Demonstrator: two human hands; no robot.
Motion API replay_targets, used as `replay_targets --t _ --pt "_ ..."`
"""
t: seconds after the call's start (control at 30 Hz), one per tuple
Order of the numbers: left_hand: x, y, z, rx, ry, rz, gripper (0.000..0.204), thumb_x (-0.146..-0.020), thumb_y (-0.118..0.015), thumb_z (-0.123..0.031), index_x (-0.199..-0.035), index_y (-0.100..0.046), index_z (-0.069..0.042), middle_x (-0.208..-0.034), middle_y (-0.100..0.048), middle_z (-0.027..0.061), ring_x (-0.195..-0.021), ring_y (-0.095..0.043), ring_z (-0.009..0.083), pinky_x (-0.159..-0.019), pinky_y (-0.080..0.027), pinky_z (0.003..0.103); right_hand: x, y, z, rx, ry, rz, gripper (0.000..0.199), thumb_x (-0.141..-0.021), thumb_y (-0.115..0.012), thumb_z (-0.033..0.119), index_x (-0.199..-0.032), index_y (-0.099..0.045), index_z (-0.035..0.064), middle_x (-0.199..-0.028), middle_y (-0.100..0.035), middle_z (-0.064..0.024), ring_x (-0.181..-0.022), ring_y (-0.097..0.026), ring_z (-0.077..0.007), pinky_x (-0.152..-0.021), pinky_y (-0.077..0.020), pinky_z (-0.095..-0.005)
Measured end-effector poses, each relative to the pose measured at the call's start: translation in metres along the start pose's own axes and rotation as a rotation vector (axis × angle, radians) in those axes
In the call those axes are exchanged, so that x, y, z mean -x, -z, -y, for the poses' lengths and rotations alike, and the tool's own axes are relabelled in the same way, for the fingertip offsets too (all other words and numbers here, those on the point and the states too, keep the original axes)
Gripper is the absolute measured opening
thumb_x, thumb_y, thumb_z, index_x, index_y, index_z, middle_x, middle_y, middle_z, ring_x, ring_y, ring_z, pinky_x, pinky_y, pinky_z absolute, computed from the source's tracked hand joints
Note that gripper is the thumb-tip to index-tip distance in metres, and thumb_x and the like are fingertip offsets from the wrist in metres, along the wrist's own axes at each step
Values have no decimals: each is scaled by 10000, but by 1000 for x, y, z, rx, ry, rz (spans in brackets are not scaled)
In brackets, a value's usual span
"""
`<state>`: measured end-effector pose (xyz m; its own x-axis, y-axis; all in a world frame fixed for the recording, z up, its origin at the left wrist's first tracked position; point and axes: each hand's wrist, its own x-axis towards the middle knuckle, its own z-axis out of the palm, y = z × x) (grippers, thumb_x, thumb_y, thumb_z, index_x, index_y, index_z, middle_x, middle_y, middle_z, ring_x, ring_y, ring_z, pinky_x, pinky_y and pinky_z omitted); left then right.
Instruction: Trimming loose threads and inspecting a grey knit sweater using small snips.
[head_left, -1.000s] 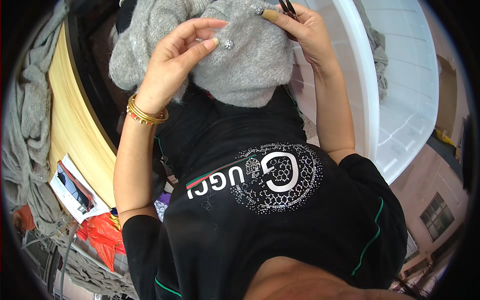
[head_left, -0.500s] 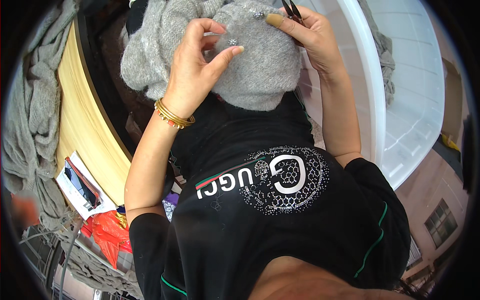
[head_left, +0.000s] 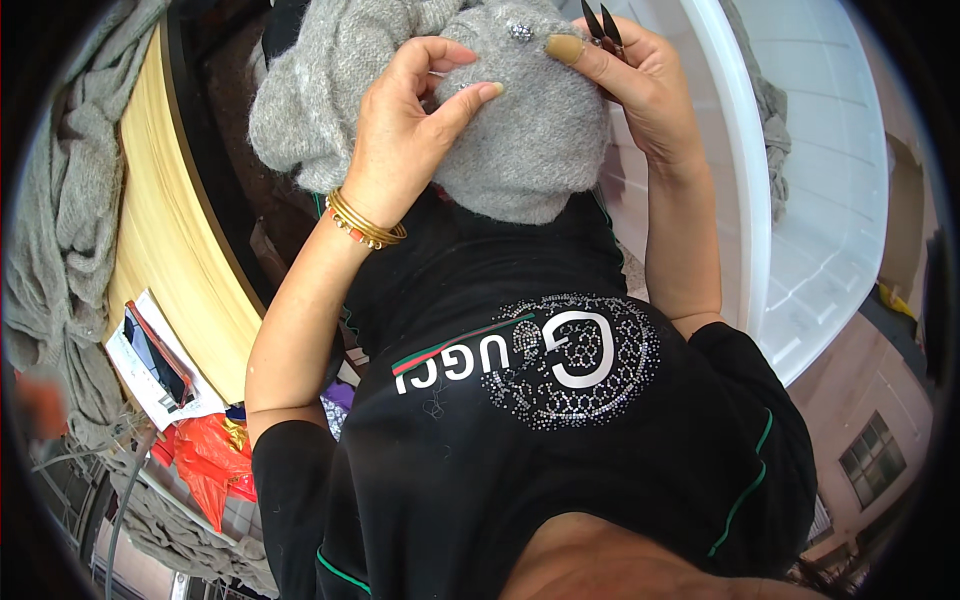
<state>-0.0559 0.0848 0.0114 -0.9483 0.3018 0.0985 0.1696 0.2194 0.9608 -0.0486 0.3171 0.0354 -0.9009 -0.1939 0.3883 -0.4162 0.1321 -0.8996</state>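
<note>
A fuzzy grey knit garment (head_left: 530,150) lies bunched across my lap, bearing a round sparkly button (head_left: 521,32) near its top. My left hand (head_left: 405,125) rests over the knit, thumb and index finger apart, with gold bangles at its wrist. What its other fingers touch is hidden. On the right, my right hand (head_left: 650,90) grips small dark thread snips (head_left: 603,28), their two pointed blades sticking up past the fingers. A tan finger cover (head_left: 565,48) sits on that thumb, which presses the knit beside the button.
A translucent plastic bin (head_left: 820,200) stands at my right. To the left is a pale wooden tabletop (head_left: 185,240), with grey knitwear (head_left: 60,200) piled along it. A phone (head_left: 155,350) lies on papers, near a red plastic bag (head_left: 215,465).
Both hands and the knit have shifted slightly to the right. A second sparkly button, seen earlier between my left thumb and index finger, is now mostly hidden. The snips stay in my right hand.
</note>
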Motion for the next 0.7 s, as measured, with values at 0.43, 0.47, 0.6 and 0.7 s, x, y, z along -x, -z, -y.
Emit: replay_targets --t 0.43,0.47,0.6,0.7 --pt "-5 8 6 283 101 -4 132 -944 -758 -131 -1042 -747 -42 -712 -599 -105 -603 -411 -24 -550 -351 158 12 22 -20 -87 -471 -117 197 -962 -741 211 -1077 -746 51 -848 -690 47 -724 -605 -17 -645 -462 -179" --pt "-5 11 6 285 102 -4 132 -944 -758 -131 -1042 -747 -42 -712 -599 -105 -603 -411 -24 -550 -351 158 13 23 -23 -56 -477 -121 188 -962 -741 206 -1070 -748 52 -844 -689 51 -720 -598 -12 -648 -454 -175" --pt "-9 19 6 303 94 50 118 -952 -746 -123 -1037 -743 -41 -869 -689 -58 -670 -482 -38 -588 -383 148 9 28 -31 -21 -466 -88 221 -956 -741 177 -1130 -749 42 -894 -694 20 -801 -612 -50 -710 -459 -194" --pt "-9 19 4 328 19 45 110 -971 -721 -124 -1046 -718 -43 -1017 -717 -14 -686 -476 -30 -603 -389 150 -5 4 -4 261 -675 -4 147 -927 -763 96 -1033 -730 0 -906 -709 -13 -806 -636 -94 -744 -499 -228"
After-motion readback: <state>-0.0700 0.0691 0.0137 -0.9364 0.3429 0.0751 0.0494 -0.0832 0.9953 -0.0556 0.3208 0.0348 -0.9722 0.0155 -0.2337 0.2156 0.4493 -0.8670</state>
